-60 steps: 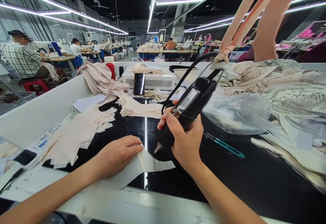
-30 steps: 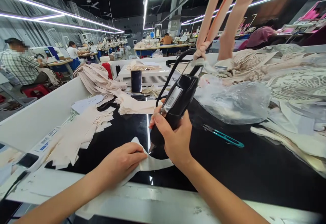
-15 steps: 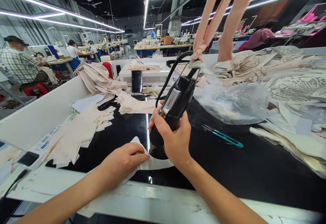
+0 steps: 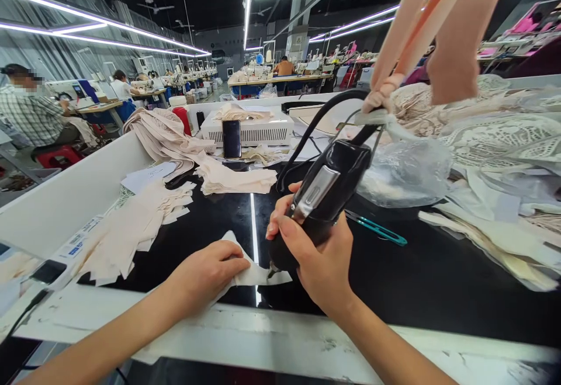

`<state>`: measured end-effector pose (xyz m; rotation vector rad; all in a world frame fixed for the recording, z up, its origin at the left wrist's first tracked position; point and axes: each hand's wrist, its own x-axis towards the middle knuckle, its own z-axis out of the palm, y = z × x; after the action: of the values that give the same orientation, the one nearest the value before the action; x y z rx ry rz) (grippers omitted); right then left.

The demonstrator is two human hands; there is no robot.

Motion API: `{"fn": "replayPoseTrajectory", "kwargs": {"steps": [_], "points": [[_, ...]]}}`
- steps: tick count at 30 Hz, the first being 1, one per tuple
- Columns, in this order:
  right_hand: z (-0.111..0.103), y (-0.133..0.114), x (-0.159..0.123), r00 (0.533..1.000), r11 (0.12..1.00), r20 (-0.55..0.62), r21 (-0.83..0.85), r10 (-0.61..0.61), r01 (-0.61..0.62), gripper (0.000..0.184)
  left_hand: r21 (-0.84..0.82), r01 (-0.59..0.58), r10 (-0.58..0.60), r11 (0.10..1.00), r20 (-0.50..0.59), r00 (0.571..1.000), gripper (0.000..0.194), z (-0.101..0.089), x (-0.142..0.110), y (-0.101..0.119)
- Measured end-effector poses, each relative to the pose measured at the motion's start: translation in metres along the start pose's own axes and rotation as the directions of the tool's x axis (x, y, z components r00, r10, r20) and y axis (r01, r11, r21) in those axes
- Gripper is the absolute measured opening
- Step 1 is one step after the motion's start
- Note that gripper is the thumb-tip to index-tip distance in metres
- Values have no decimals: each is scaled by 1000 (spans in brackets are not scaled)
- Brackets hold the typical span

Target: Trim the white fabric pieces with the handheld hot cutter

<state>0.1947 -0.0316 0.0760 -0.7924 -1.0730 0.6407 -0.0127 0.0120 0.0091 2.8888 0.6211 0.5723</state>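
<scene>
My right hand (image 4: 322,262) is wrapped round a black corded electric hand tool (image 4: 326,183) with a silver lever on its side. Its body leans up to the right. The narrow metal tip points down at a cream fabric piece (image 4: 249,275) with a curved edge; whether it touches the cloth I cannot tell. Left of the tip, my left hand (image 4: 208,277) is closed on that piece and presses it against the glossy black work surface (image 4: 394,291). Peach fabric strips (image 4: 407,40) are knotted to the tool's top end and run upward.
Teal-handled tweezers (image 4: 383,232) lie right of the tool. Stacked cream fabric pieces (image 4: 127,227) are at left, and a clear plastic bag (image 4: 403,172) and lace piles (image 4: 495,139) at right. A phone (image 4: 231,138) leans on a white box (image 4: 267,125). People sit at sewing machines beyond.
My right hand has moved the tool rightward and its tip is now farther from my left fingers along the cloth. The peach strips have swung right. My left hand keeps its hold.
</scene>
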Motion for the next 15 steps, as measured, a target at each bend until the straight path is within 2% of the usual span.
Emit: {"fn": "replayPoseTrajectory", "kwargs": {"steps": [6,11,15], "points": [[-1,2,-1,1000,1000,-9,-2,-15,15,30,21,-66,67,998,-57,996,31,2,9,14],[0,3,-1,999,1000,-19,-1,-26,26,28,-51,-3,0,999,-52,999,27,6,13,29],[-1,3,0,1000,1000,-20,7,-12,12,30,-86,-6,-2,996,-88,996,30,7,8,32]]}}
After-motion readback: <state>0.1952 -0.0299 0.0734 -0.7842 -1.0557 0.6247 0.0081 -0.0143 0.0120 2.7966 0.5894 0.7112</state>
